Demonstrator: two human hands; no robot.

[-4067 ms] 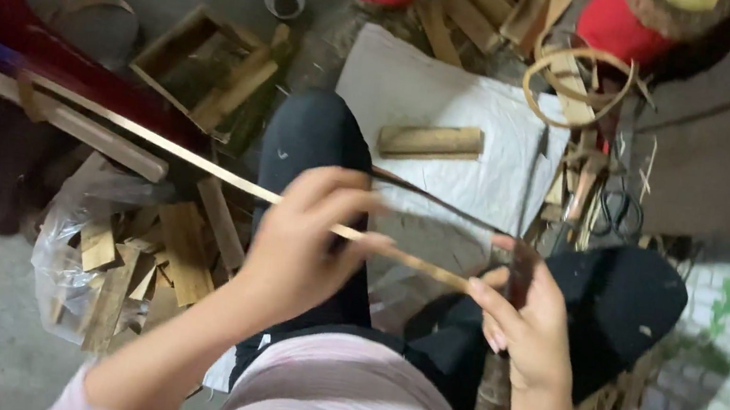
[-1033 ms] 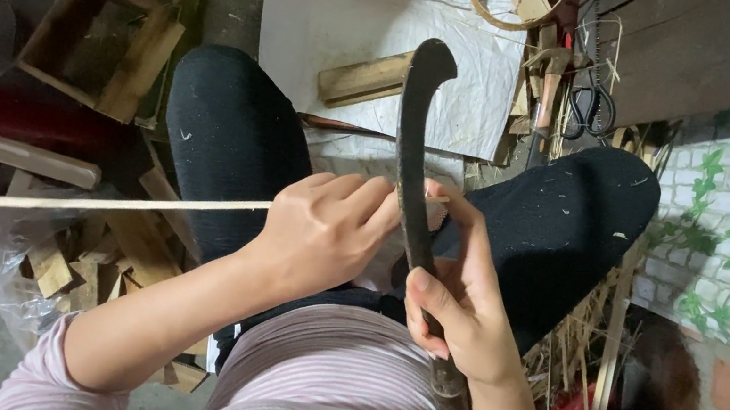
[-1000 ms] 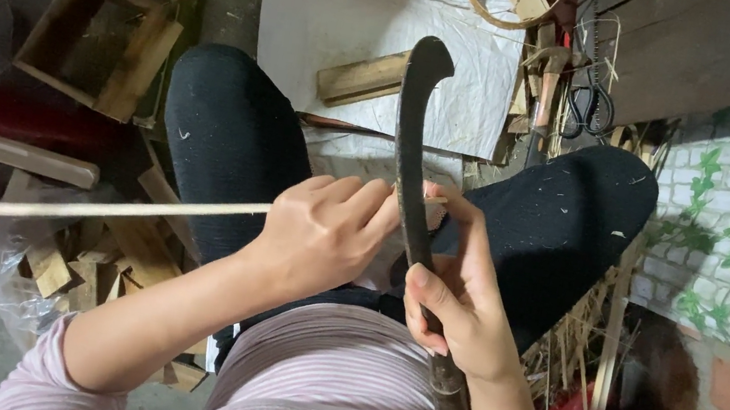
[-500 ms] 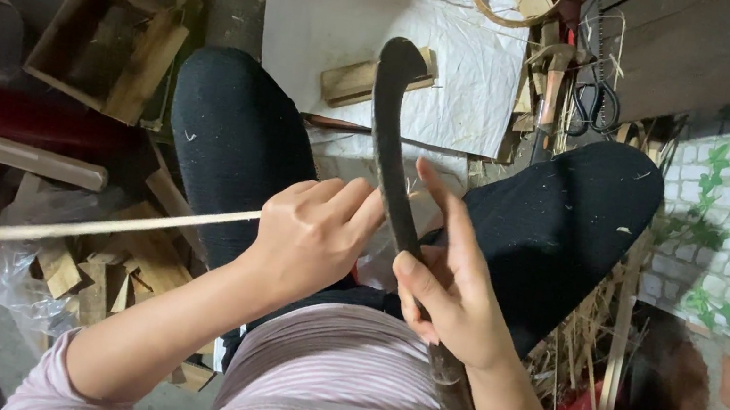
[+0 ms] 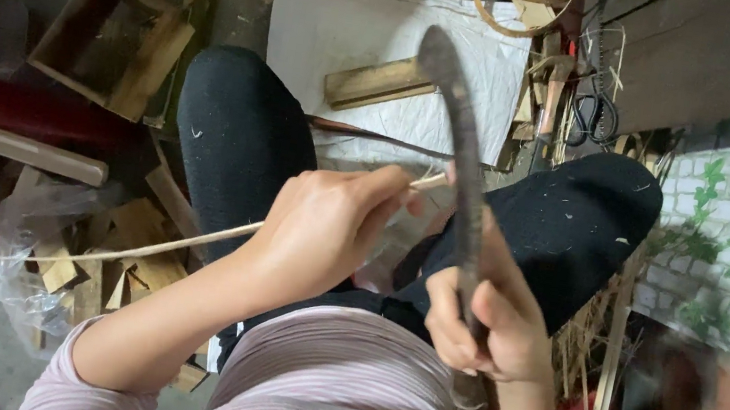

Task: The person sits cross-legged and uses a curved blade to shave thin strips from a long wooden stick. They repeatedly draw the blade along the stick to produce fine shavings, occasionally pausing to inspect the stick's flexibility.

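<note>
I sit with both knees in black trousers. My left hand [image 5: 324, 228] grips a long thin bamboo strip [image 5: 140, 245] that runs out to the left over the floor, its near end poking out by my fingertips. My right hand [image 5: 482, 321] is closed on the handle of a dark curved knife [image 5: 459, 114], whose blade rises upward and ends in a hooked tip. The strip's end meets the blade between my two hands.
A white cloth [image 5: 333, 29] with a short bamboo block [image 5: 377, 83] lies on the floor ahead. A wooden box [image 5: 111, 46] and a clear bag of wood offcuts [image 5: 62, 258] sit at left. Scissors [image 5: 591, 118], bamboo coils and a brick wall with ivy are at right.
The bamboo strip has been drawn rightward through my left hand, so less of it reaches left. The knife stays upright in my right hand, and the view shifted slightly.
</note>
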